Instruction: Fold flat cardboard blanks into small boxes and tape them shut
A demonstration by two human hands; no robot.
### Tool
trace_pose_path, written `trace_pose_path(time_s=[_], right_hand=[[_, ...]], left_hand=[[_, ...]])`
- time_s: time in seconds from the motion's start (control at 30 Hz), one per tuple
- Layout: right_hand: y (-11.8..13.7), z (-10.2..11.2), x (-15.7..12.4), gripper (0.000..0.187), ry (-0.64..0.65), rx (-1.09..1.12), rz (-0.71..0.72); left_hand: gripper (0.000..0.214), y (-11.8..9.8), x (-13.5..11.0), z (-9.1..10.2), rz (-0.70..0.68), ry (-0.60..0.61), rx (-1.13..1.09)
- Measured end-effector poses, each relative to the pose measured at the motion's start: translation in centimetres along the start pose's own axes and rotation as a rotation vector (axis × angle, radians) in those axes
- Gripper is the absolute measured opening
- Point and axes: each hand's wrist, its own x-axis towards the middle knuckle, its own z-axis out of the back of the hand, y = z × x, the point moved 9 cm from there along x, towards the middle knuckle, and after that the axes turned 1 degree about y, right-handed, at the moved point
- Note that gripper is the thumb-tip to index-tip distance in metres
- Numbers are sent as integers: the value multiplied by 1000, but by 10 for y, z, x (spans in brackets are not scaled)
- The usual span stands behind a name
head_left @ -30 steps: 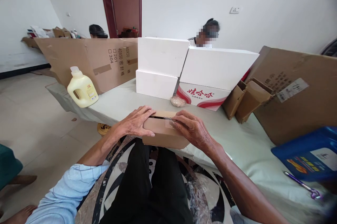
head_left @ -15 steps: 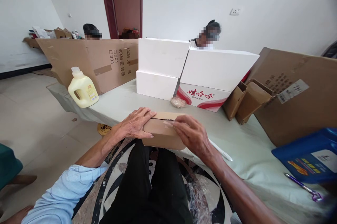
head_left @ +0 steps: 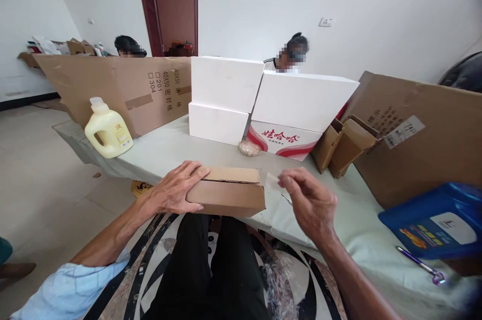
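A small brown cardboard box lies at the table's near edge, a dark seam running along its top between the flaps. My left hand grips its left end, thumb on the near side and fingers over the top. To the right of the box and apart from it, my right hand pinches a short piece of clear tape between thumb and fingers. Partly behind that hand, a thin whitish object lies on the cloth. Beyond the box rests a crumpled clear plastic bundle.
Stacked white boxes and a red-and-white carton stand across the table. A yellow jug is left; a blue jug and purple-handled tool are right. Large cartons flank. Two people sit beyond.
My right hand has moved right, off the box, with the clear tape in its fingers. The tape is off the box's top. My left hand still grips the box.
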Motion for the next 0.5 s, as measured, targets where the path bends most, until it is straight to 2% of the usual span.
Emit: trace_pose_path(time_s=[0.1, 0.2, 0.37, 0.5], right_hand=[[-56, -4, 26, 27, -41, 51, -106], [-105, -28, 43, 31, -10, 76, -151], [-165, -73, 65, 38, 65, 46, -177], [-207, -101, 87, 37, 101, -8, -167]], left_hand=[[100, 6, -13, 6, 19, -16, 19], [103, 13, -21, 3, 35, -14, 20], [105, 21, -26, -5, 73, -31, -5], [104, 21, -28, -8, 95, -33, -21]])
